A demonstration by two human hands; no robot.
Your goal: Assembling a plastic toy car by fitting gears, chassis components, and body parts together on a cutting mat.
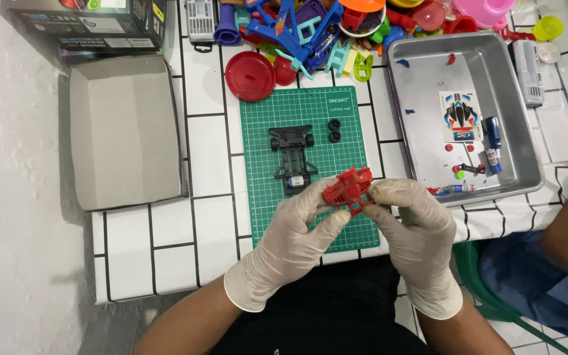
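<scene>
A red plastic part [348,189] was pinched between both gloved hands above the near edge of the green cutting mat [264,131]; the left hand [290,240] clamped its left side, the right hand [410,227] its right. On the mat lay a black toy-car chassis [292,158] and two small black tyres [334,130]. To the right, a metal tray [422,66] held a rectangular sticker sheet [461,116] in blue, red and black. An open grey cardboard box [124,131] sat left, with a dark printed carton [87,25] behind it.
</scene>
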